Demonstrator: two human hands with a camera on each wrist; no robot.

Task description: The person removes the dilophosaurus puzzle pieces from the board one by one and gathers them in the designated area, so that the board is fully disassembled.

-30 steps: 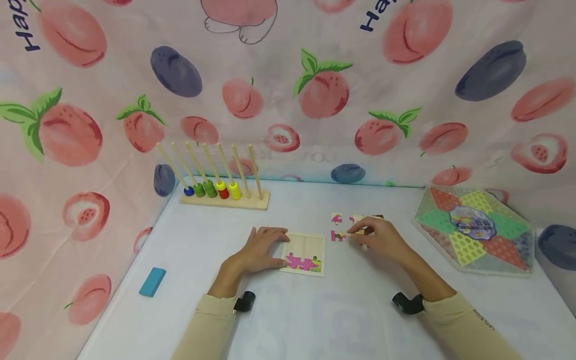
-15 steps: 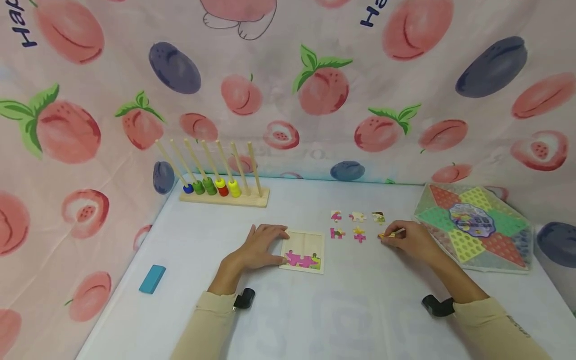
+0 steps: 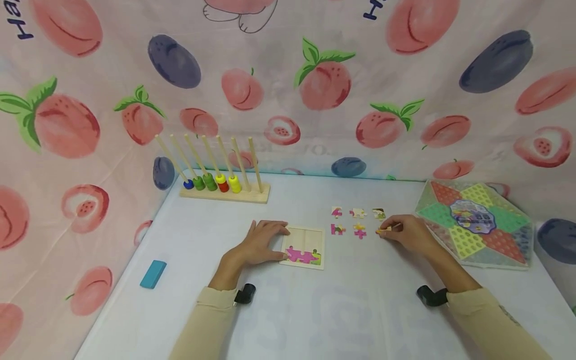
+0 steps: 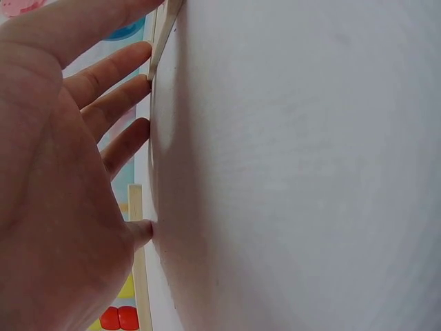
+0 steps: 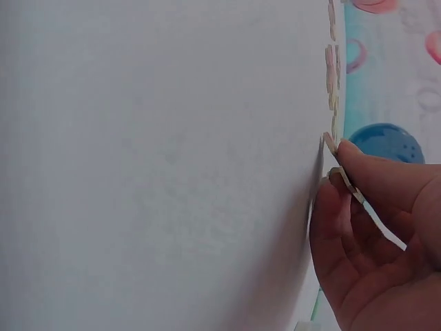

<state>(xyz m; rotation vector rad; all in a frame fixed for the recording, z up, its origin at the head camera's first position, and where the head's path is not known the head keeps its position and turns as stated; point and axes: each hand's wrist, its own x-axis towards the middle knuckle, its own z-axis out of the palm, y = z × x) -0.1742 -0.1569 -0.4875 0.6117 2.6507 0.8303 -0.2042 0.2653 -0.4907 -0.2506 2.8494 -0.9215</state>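
Observation:
A square wooden puzzle tray (image 3: 306, 235) lies on the table, with pink and green pieces fitted along its near side. At its left edge is my left hand (image 3: 257, 244), thumb and fingertips touching the rim; the left wrist view shows the fingers (image 4: 114, 103) fairly straight. My right hand (image 3: 411, 234) pinches a small puzzle piece (image 3: 384, 230) at the right end of the loose pieces. In the right wrist view the pinched piece (image 5: 368, 214) is seen edge-on, tilted, its lower end close to the tabletop. Fingers hide much of its printed face.
Several loose puzzle pieces (image 3: 358, 213) lie in two rows right of the tray. A wooden bead counting stand (image 3: 225, 194) is at the back left. A blue block (image 3: 153, 274) sits at left, and a hexagonal game board (image 3: 472, 220) at right.
My right hand moved right from the middle of the loose pieces to their right end, uncovering them, then shifted slightly left. The left hand stayed at the tray.

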